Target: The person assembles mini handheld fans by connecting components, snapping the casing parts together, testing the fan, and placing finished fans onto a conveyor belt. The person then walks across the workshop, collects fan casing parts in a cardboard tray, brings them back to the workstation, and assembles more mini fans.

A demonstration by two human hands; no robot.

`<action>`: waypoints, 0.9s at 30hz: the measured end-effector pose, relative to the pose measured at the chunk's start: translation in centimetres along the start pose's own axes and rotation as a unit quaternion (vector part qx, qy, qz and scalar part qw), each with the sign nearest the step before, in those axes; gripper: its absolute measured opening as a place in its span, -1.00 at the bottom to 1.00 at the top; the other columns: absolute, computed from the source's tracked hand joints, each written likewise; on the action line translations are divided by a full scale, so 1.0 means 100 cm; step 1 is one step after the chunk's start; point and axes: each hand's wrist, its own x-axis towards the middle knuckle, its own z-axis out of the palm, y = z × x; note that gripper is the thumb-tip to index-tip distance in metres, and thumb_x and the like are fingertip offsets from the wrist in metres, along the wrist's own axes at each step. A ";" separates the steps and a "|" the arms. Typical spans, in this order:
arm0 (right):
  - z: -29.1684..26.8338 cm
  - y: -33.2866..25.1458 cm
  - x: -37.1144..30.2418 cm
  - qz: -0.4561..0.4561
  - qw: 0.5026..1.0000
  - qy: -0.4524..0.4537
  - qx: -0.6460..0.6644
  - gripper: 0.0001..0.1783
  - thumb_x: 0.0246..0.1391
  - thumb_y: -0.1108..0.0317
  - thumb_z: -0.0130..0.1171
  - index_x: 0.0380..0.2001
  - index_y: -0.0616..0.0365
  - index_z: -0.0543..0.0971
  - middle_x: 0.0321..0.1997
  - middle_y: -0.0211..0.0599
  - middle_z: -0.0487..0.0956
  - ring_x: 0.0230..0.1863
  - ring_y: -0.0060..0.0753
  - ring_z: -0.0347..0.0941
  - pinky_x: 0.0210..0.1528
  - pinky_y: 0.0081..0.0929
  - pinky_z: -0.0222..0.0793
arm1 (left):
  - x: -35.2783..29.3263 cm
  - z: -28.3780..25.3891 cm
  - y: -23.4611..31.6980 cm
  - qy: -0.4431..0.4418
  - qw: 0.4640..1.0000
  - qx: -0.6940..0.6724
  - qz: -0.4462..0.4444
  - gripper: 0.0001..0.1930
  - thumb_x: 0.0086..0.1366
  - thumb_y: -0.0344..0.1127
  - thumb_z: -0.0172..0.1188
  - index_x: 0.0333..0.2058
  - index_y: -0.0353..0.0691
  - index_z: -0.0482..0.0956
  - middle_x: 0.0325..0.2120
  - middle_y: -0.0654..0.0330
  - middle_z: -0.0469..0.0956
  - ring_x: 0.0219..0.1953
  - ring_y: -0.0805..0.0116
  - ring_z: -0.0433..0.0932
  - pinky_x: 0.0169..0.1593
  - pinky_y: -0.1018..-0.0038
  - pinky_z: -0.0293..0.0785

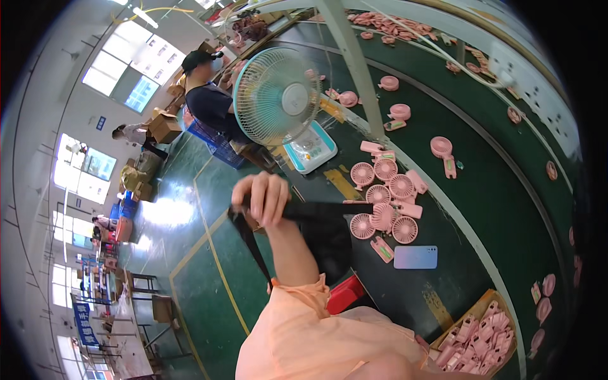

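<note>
Glossy green painted floor [201, 301], marked with thin yellow lines [221, 269], bright glare patches present. Rectangular white-framed windows [117, 57] line the pale wall [75, 114] at left. White tube lamp [145, 18] overhead; long pale-topped table [130, 339] lower left.

Can't tell what the black cloth thing [328, 244] is tbh, the left hand [259, 197] and forearm block part of it. Peach sleeve [297, 335] runs off the near edge and hides some of the red thing [346, 293]. Desk fan [278, 95] covers part of the coworker [212, 104]; face is blurred. Far pink pieces [392, 26]: too tiny.
</note>
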 end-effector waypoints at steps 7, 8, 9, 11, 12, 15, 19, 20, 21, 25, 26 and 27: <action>0.029 -0.027 0.016 -0.115 0.952 -0.009 -0.282 -0.58 0.17 0.14 -0.04 -0.34 0.37 0.56 -0.36 -0.21 0.60 -0.34 -0.36 0.50 -0.18 -0.49 0.40 | -0.015 -0.029 0.028 0.407 0.898 0.129 0.110 -0.74 0.37 -0.11 -0.04 -0.12 -0.07 0.51 -0.57 0.33 0.32 -0.70 0.64 0.23 -0.63 0.72 0.21; 0.051 -0.031 0.015 -0.113 0.959 -0.003 -0.260 -0.64 0.14 0.19 0.01 -0.36 0.34 0.55 -0.39 -0.24 0.59 -0.36 -0.42 0.47 -0.23 -0.52 0.38 | -0.022 -0.035 0.035 0.408 0.899 0.127 0.099 -0.74 0.37 -0.11 -0.04 -0.12 -0.05 0.51 -0.56 0.33 0.32 -0.70 0.65 0.24 -0.63 0.72 0.22; 0.069 -0.030 -0.002 -0.123 0.971 0.023 -0.205 -0.71 0.12 0.24 0.06 -0.39 0.31 0.55 -0.41 -0.26 0.59 -0.39 -0.47 0.45 -0.27 -0.55 0.36 | -0.021 -0.060 0.000 0.453 0.876 0.143 0.081 -0.74 0.37 -0.09 -0.05 -0.10 -0.03 0.48 -0.55 0.33 0.32 -0.70 0.66 0.21 -0.63 0.73 0.20; 0.113 -0.032 -0.012 -0.101 0.977 0.035 -0.183 -0.83 0.07 0.34 0.16 -0.43 0.26 0.53 -0.46 -0.32 0.57 -0.43 -0.58 0.40 -0.35 -0.61 0.33 | -0.022 -0.052 0.029 0.536 0.804 0.241 0.089 -0.75 0.37 -0.08 -0.05 -0.10 -0.02 0.45 -0.54 0.34 0.33 -0.68 0.67 0.19 -0.64 0.73 0.19; 0.119 -0.032 -0.014 -0.095 0.982 0.045 -0.157 -0.87 0.04 0.39 0.21 -0.46 0.23 0.53 -0.48 -0.34 0.56 -0.45 -0.63 0.37 -0.40 -0.64 0.31 | -0.028 -0.058 0.027 0.547 0.788 0.276 0.058 -0.76 0.37 -0.09 -0.05 -0.09 -0.01 0.42 -0.51 0.35 0.35 -0.67 0.67 0.18 -0.63 0.74 0.17; 0.090 -0.021 0.006 -0.141 0.955 0.045 -0.258 -0.86 0.03 0.39 0.25 -0.48 0.22 0.52 -0.53 -0.41 0.54 -0.47 -0.70 0.32 -0.44 -0.66 0.26 | -0.050 -0.086 0.020 0.595 0.754 0.280 0.009 -0.71 0.34 -0.04 0.02 -0.09 -0.05 0.36 -0.52 0.34 0.36 -0.65 0.61 0.20 -0.60 0.65 0.17; 0.078 -0.012 0.014 -0.100 0.955 0.114 -0.256 -0.81 0.03 0.34 0.26 -0.52 0.22 0.53 -0.54 -0.40 0.54 -0.48 -0.71 0.31 -0.46 -0.63 0.26 | -0.078 -0.130 0.003 0.645 0.706 0.292 -0.011 -0.71 0.34 -0.09 0.04 -0.07 -0.10 0.37 -0.50 0.31 0.39 -0.59 0.59 0.28 -0.56 0.64 0.22; 0.078 -0.007 0.016 -0.157 0.914 0.127 -0.353 -0.80 0.03 0.33 0.26 -0.54 0.21 0.53 -0.54 -0.42 0.54 -0.48 -0.72 0.30 -0.47 -0.64 0.25 | -0.080 -0.136 -0.003 0.652 0.697 0.297 -0.025 -0.70 0.34 -0.09 0.04 -0.07 -0.10 0.37 -0.49 0.31 0.39 -0.59 0.58 0.29 -0.55 0.63 0.24; 0.077 -0.002 0.017 -0.211 0.859 0.137 -0.446 -0.78 0.02 0.31 0.27 -0.56 0.21 0.53 -0.54 -0.44 0.54 -0.48 -0.72 0.29 -0.47 -0.65 0.24 | -0.084 -0.141 -0.006 0.642 0.706 0.296 -0.045 -0.70 0.34 -0.10 0.04 -0.06 -0.12 0.39 -0.51 0.30 0.40 -0.57 0.55 0.33 -0.53 0.61 0.28; 0.076 -0.010 0.027 -0.183 0.864 0.207 -0.420 -0.79 -0.01 0.34 0.29 -0.56 0.22 0.52 -0.59 -0.43 0.52 -0.49 -0.73 0.29 -0.47 -0.64 0.24 | -0.078 -0.159 -0.053 0.630 0.704 0.303 -0.129 -0.72 0.31 -0.10 0.09 -0.10 -0.10 0.44 -0.51 0.30 0.44 -0.55 0.54 0.36 -0.50 0.58 0.34; 0.065 -0.004 0.040 -0.203 0.875 0.211 -0.386 -0.79 0.00 0.34 0.27 -0.56 0.23 0.51 -0.61 -0.39 0.50 -0.50 -0.72 0.30 -0.48 -0.61 0.25 | -0.083 -0.164 -0.074 0.631 0.699 0.299 -0.154 -0.71 0.30 -0.09 0.11 -0.09 -0.07 0.44 -0.51 0.31 0.44 -0.53 0.56 0.36 -0.49 0.59 0.34; 0.053 0.001 0.046 -0.224 0.884 0.216 -0.349 -0.80 0.01 0.35 0.25 -0.55 0.24 0.51 -0.63 -0.35 0.49 -0.52 -0.71 0.31 -0.48 -0.59 0.27 | -0.088 -0.166 -0.084 0.649 0.679 0.293 -0.180 -0.70 0.27 -0.10 0.16 -0.12 -0.10 0.47 -0.52 0.30 0.45 -0.53 0.53 0.38 -0.46 0.57 0.36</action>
